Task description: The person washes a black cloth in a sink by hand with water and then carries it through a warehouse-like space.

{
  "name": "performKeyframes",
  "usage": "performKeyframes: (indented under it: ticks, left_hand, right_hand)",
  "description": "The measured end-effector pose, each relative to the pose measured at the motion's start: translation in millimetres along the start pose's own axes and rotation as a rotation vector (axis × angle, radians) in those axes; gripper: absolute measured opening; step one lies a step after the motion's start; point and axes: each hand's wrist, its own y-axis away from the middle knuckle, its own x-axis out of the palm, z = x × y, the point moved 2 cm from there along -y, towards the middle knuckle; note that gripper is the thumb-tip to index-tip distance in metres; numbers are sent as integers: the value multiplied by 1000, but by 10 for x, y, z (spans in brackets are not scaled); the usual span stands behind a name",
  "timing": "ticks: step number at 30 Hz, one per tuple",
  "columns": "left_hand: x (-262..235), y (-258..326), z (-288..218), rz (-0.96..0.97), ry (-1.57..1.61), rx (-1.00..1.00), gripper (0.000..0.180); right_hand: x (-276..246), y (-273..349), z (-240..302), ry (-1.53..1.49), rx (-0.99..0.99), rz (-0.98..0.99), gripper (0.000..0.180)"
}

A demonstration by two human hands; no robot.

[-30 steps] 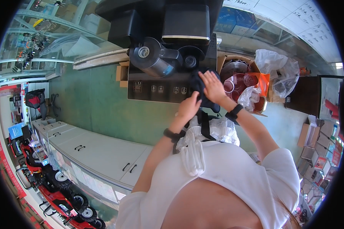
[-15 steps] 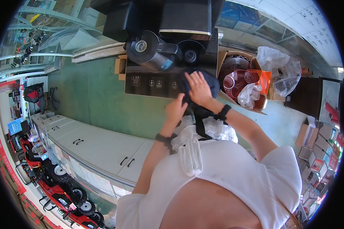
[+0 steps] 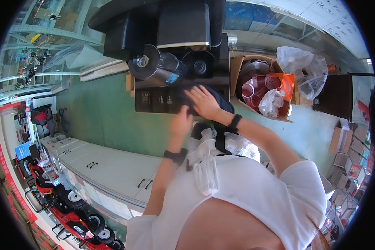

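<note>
In the upper middle of the frame, a dark cloth (image 3: 210, 96) is pressed flat by the open right hand (image 3: 204, 102) on the black stove top (image 3: 154, 98), so it rubs well, while the left hand (image 3: 181, 123) is held loosely open just below, holding nothing.

Right hand (image 3: 205, 102) slid leftward with dark cloth (image 3: 214, 100), left hand (image 3: 181, 121) lowered

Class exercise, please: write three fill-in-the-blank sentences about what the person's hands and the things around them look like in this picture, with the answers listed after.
1. The right hand lies flat on a dark ____ on the black stove top.
2. Each wrist wears a ____ band.
3. The cardboard box beside the stove top holds red ____.

Missing words: cloth; black; cups
</note>
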Motion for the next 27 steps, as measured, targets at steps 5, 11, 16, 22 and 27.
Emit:
performKeyframes:
  ticks: [5,11,16,22,27]
  left_hand:
    - [300,-96,-635,19,-83,246,35]
    - [442,-545,-1059,-119,-183,337,42]
    - [465,-637,-1145,-295,-291,416,52]
    - [457,-482,-979,-388,-273,491,63]
    - [465,-314,-765,-284,-213,606,47]
  right_hand:
    - [-198,340,-496,96,157,-87,64]
    - [-384,66,-1083,220,221,-163,63]
    - [-441,-159,-1357,297,216,-197,59]
    - [-363,-131,-1288,276,278,-300,58]
    - [-212,175,-1014,209,377,-323,60]
